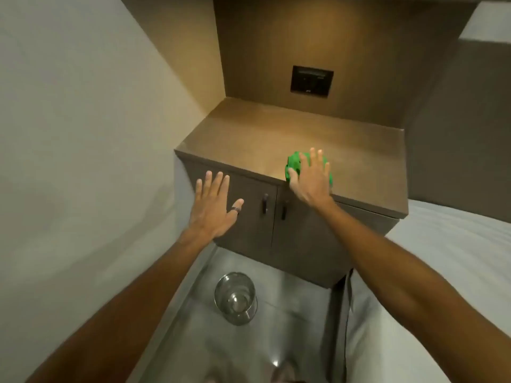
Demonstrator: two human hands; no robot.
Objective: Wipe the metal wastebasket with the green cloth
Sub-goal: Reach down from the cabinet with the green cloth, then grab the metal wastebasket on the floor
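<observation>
A small round metal wastebasket [236,299] stands upright on the grey floor in front of a brown cabinet [359,158]. A crumpled green cloth [293,161] lies on the cabinet top near its front edge. My right hand [311,179] rests flat over the cloth with its fingers spread, not closed around it. My left hand [215,208] hovers with fingers apart before the left cabinet door, above and left of the wastebasket, holding nothing. A ring sits on its thumb.
The cabinet has two doors with dark handles [265,203]. A dark switch panel [312,82] is set in the wooden back wall. A pale wall [83,134] runs along the left. A white bed [448,272] fills the right side.
</observation>
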